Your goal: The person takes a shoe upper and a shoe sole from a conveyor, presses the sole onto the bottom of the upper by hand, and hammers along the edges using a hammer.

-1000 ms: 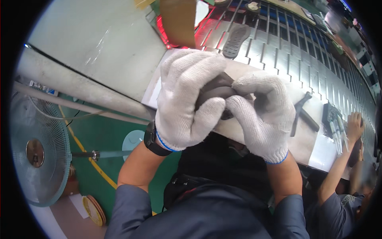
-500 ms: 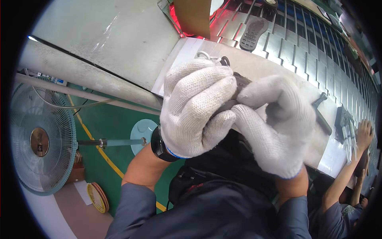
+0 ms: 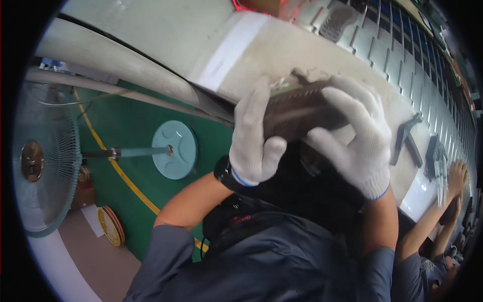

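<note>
Both my hands wear white knit gloves and grip one dark shoe sole (image 3: pixel 297 108), held close above the front edge of the pale worktable (image 3: pixel 282 50). My left hand (image 3: pixel 254 138) clasps its left end, fingers wrapped over the top. My right hand (image 3: pixel 354 141) holds its right end from above and the side. The sole looks blurred and its underside is hidden.
A slatted conveyor (image 3: pixel 397 38) runs along the far side with another dark sole (image 3: pixel 337 22) on it. Dark tools (image 3: pixel 410 138) lie on the table at right, where another person's hands (image 3: pixel 455 176) work. A standing fan (image 3: pixel 40 156) and its round base (image 3: pixel 173 149) stand on the green floor at left.
The view has tipped down and left. My hands have shifted apart along the sole, which now shows between them; before, they were cupped tightly over it.
</note>
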### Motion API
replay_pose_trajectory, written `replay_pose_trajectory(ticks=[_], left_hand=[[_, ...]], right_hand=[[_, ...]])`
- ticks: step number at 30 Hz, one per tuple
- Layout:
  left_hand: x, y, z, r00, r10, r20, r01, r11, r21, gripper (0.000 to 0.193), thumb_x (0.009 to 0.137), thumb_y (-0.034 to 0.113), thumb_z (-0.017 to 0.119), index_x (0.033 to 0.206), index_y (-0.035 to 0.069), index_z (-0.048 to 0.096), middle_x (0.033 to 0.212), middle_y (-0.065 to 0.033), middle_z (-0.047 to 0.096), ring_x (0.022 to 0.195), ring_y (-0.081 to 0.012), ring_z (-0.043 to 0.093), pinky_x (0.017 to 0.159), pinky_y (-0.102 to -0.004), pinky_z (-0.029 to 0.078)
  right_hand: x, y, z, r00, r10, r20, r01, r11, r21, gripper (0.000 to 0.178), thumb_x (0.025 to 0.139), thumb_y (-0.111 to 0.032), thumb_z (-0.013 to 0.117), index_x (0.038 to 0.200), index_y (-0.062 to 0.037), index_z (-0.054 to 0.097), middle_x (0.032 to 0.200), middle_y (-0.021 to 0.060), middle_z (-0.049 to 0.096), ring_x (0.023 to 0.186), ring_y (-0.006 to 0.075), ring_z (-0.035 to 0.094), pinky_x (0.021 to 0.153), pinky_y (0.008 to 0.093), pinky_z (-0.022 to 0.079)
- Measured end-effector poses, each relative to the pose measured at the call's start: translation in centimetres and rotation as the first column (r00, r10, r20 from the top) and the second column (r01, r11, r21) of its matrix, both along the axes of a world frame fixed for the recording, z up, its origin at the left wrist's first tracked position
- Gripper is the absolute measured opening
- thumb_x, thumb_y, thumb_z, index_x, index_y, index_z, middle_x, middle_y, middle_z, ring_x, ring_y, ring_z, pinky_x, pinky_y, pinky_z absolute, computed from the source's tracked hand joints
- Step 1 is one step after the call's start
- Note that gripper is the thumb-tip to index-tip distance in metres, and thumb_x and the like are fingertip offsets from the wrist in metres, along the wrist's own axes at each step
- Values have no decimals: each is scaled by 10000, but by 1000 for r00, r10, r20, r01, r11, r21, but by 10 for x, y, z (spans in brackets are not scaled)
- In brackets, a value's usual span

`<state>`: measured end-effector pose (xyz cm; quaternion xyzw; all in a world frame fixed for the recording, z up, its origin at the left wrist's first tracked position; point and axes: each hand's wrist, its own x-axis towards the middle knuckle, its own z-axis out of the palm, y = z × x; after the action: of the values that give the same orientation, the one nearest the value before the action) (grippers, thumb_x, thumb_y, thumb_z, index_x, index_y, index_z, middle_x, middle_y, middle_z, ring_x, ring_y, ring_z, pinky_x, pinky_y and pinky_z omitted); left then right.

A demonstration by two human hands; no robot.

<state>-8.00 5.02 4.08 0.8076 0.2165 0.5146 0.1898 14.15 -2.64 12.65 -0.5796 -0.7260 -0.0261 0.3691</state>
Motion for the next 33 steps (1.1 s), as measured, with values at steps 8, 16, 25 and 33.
replay_pose_trajectory(ticks=[8, 16, 25, 33], left_hand=[[6, 20, -16, 960, -227, -163, 216, 973, -82, 714, 1085, 516, 628, 1538, -33, 574, 1565, -276, 583, 1475, -453, 550, 1240, -519, 402], [6, 14, 0, 948, -284, -141, 233, 926, -297, 621, 965, 288, 822, 1485, 4, 637, 1514, -266, 627, 1469, -457, 553, 1233, -534, 409], [25, 3, 10, 946, -310, -98, 234, 858, -458, 526, 1061, 99, 651, 1558, -42, 555, 1567, -210, 596, 1510, -325, 514, 1279, -433, 340], [31, 31, 26, 898, -439, 1, 331, 676, -659, 537, 965, 150, 759, 1455, -29, 633, 1483, -190, 660, 1500, -284, 516, 1272, -427, 354]], right_hand=[[30, -4, -16, 967, 57, 248, -33, 995, -97, 528, 724, -129, 910, 1227, -103, 755, 1391, 150, 709, 1370, 406, 617, 1200, 588, 405], [26, 7, 0, 952, 132, 276, -83, 980, -182, 406, 697, -102, 915, 1029, -75, 683, 1361, 168, 730, 1326, 423, 644, 1159, 544, 425], [13, 12, 12, 970, 38, 238, 28, 964, -266, 353, 705, -86, 903, 955, -58, 656, 1320, 155, 746, 1265, 389, 672, 1058, 471, 495], [57, -1, -1, 977, 7, 214, 30, 985, -169, 496, 717, -17, 919, 1184, -46, 752, 1413, 170, 719, 1369, 368, 651, 1147, 455, 523]])
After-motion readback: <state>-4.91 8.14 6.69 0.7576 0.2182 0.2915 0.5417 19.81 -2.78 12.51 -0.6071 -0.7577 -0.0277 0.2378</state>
